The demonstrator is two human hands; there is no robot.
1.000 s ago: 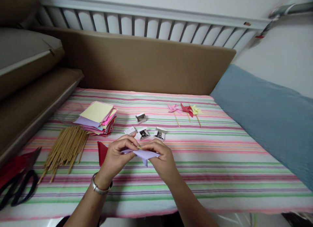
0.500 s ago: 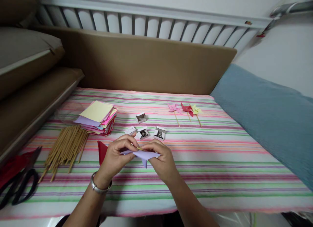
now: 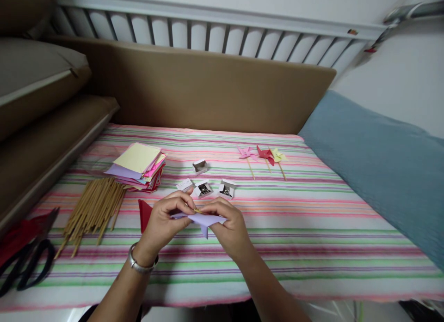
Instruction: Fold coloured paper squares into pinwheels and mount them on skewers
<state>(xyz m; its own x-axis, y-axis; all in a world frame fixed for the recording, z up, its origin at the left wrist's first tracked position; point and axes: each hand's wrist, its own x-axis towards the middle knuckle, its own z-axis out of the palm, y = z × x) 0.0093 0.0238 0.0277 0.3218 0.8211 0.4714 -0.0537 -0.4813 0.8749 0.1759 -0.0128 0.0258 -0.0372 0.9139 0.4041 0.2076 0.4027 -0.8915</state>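
Observation:
A purple paper pinwheel point(image 3: 209, 219) is held between both hands above the striped cloth. My left hand point(image 3: 169, 215) pinches its left side, thumb below and fingers on top. At the right side my right hand point(image 3: 227, 222) grips the paper, thumb and fingers closed on it. A small yellowish piece point(image 3: 197, 210), perhaps the end of a stick, shows at the middle between my fingertips. Red folded paper point(image 3: 144, 215) stands partly behind my left hand. Just beyond my fingers are small white boxes with metal pins point(image 3: 204, 189) and more metal pins point(image 3: 226, 189).
Bamboo sticks point(image 3: 92, 206) lie in a pile at left, near a stack of coloured paper squares point(image 3: 137, 158). Black-handled scissors point(image 3: 33, 262) rest at the left edge. Three pinwheels point(image 3: 265, 154) lie at back right. An opened box point(image 3: 200, 167) and a brown board point(image 3: 208, 91) stand behind.

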